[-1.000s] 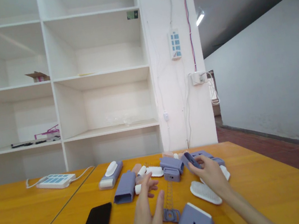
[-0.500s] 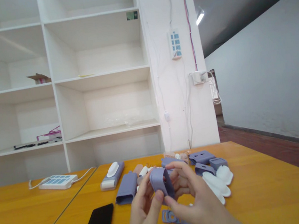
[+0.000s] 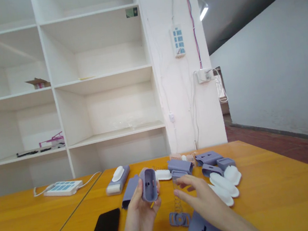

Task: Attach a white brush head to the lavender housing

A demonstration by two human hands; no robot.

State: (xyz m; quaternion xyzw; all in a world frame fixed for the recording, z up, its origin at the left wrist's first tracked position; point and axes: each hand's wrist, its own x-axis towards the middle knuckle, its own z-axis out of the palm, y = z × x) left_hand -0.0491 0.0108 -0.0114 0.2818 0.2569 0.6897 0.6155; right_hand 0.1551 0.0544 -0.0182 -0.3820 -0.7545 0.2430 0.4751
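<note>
Since the left hand [image 3: 140, 212] clasps the purple cover [image 3: 150, 192] by its sides above the tabletop [image 3: 273, 186], I find its hollow exposed; the right hand [image 3: 202, 196], loosely curled, empty, hangs beside a spring [image 3: 178, 204].

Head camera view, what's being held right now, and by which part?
Left hand grips a hollow purple part by its outer sides; right hand holds nothing visible.

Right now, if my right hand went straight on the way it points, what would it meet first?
Probably the left hand, which holds the hollow purple piece; the right hand points leftward towards it. Depth is unclear, so it could pass nearer or farther.
</note>
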